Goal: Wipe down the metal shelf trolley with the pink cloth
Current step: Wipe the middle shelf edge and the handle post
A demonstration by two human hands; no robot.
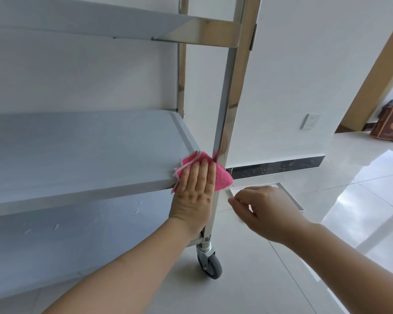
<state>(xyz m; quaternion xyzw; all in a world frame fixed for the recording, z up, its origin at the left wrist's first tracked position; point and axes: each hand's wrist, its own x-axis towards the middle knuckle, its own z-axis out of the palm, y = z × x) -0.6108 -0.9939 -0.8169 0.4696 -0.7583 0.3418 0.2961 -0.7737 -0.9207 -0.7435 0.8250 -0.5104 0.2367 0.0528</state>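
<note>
Pink cloth (220,177) at frame centre, pressed flat under the straight fingers of the left hand (194,191) on the middle shelf (77,152) corner beside the steel upright (229,105). Right hand (268,211), loosely curled, holds nothing. Keep pressure even into the corner joint.

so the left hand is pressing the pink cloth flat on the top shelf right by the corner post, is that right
Not quite. The head view shows the left hand pressing the pink cloth flat by the corner post, but on the middle shelf, not the top one. The top shelf sits well above it, untouched.
</note>
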